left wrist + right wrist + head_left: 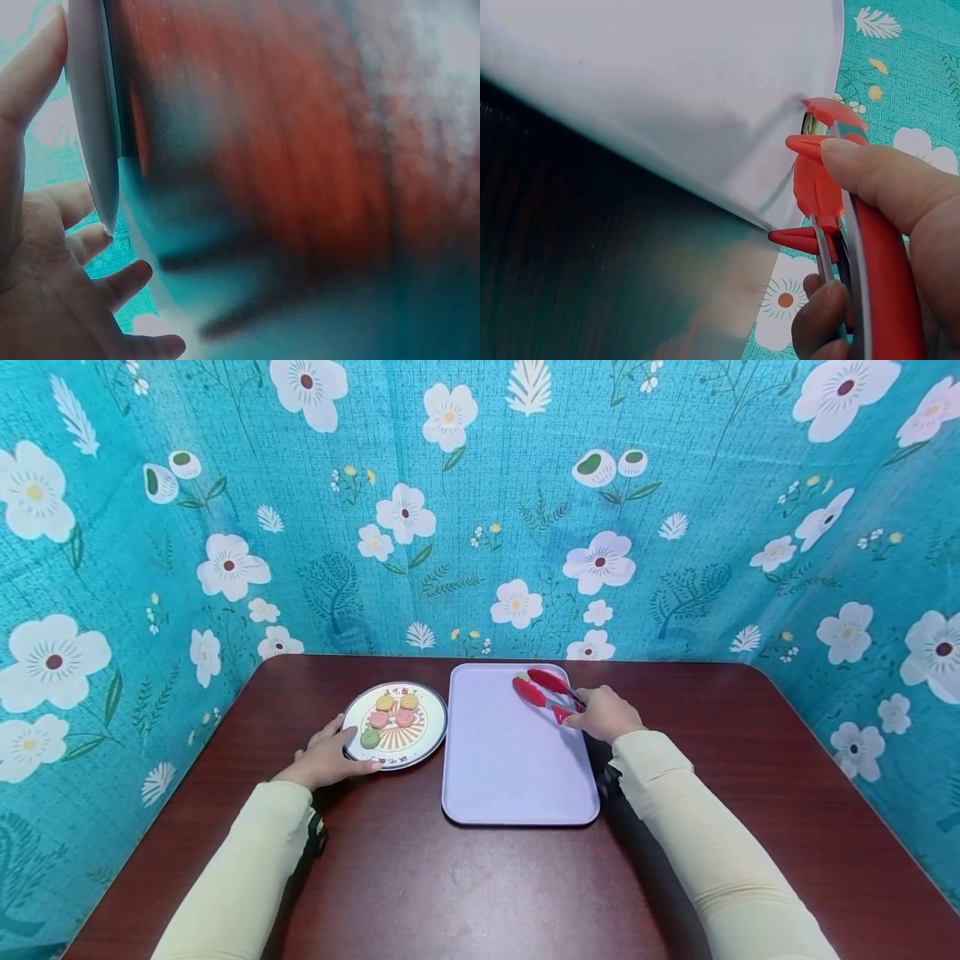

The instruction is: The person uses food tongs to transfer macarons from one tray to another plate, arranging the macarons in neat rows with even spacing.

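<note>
My left hand [326, 756] rests at the left rim of a white patterned plate [426, 752], thumb along the near edge and fingers spread. On the plate sit several small round macaron-like pieces: two yellow [385, 702], two pink [378, 719] and one green [370, 738]. With my right hand [606, 714] I grip red-tipped metal tongs [531, 692] over the far right part of a lilac tray [517, 777]. Between the tong tips shows a small green piece [522, 676], mostly hidden by them. The left wrist view catches the plate [91, 112] edge-on, with the fingertips at its rim.
Plate and tray stand side by side on a dark reddish-brown table [480, 893]. A teal flowered cloth [465, 568] hangs along the table's back and sides. The tray has a low raised rim.
</note>
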{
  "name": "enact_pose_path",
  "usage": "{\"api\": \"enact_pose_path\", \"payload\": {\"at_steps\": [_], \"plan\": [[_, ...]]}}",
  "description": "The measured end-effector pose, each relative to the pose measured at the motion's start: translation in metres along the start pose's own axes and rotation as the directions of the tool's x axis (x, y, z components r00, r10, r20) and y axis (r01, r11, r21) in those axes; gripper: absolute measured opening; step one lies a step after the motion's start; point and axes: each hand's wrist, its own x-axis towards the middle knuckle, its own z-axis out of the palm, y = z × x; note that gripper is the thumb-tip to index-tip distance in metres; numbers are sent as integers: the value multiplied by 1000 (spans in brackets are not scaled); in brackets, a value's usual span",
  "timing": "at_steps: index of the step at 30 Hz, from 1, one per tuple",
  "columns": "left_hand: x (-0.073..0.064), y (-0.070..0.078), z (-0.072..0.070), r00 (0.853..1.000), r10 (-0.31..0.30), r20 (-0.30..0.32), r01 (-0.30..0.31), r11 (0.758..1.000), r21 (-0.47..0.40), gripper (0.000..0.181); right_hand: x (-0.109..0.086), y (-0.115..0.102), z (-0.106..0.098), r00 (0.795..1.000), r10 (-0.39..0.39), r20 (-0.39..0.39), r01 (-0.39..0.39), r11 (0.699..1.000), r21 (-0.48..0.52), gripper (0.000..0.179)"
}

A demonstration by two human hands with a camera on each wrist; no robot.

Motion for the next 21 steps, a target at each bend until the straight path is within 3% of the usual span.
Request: {"api": "enact_pose_path", "payload": {"at_steps": [21], "plan": [[-2, 2, -1, 1000, -3, 2, 3, 1000, -7, 106, 0, 1, 1, 1000, -4, -14, 4, 999, -33, 75]]}}
